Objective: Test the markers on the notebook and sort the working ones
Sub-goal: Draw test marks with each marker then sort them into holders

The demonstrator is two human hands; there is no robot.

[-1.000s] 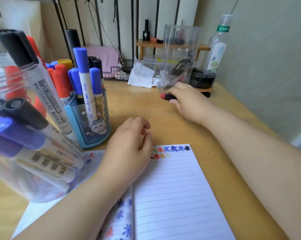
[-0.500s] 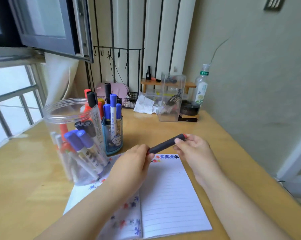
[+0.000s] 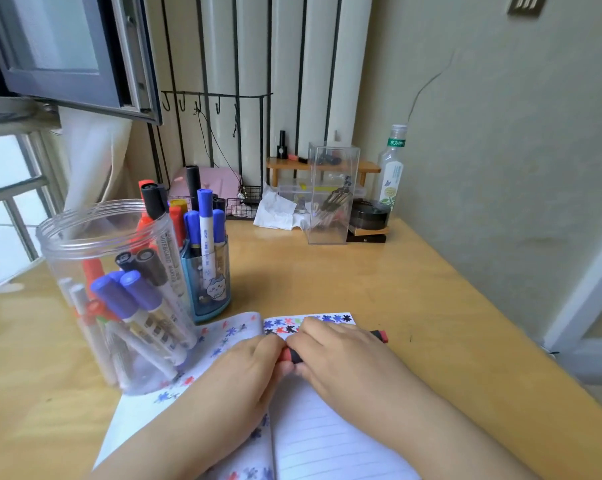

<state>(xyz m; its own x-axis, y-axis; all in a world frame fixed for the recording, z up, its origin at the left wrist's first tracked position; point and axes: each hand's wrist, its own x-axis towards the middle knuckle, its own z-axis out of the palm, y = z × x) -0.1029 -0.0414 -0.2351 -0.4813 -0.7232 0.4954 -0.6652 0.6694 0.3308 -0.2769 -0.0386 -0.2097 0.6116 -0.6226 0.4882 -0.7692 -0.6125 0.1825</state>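
A black marker with red ends [image 3: 294,356] lies across both hands just above the open lined notebook [image 3: 327,431]. My right hand [image 3: 341,362] grips its barrel, and the red tail pokes out past the knuckles. My left hand [image 3: 247,372] holds the other, red end, fingers curled round it. Coloured test blots run along the notebook's top edge and across its left page. A clear plastic jar [image 3: 119,289] with several markers stands at the left. Behind it, a blue pen cup [image 3: 209,275] holds several more.
A tall clear box [image 3: 330,195] with dark clips stands at the back of the wooden desk [image 3: 379,278], next to a bottle [image 3: 391,168], a black round tin [image 3: 368,213], crumpled paper [image 3: 278,209] and a small wooden shelf. The wall is close on the right.
My right hand took the marker from beside the clear box and brought it over the notebook. My left hand came up and took its other end. Both hands have since dropped closer to the page.
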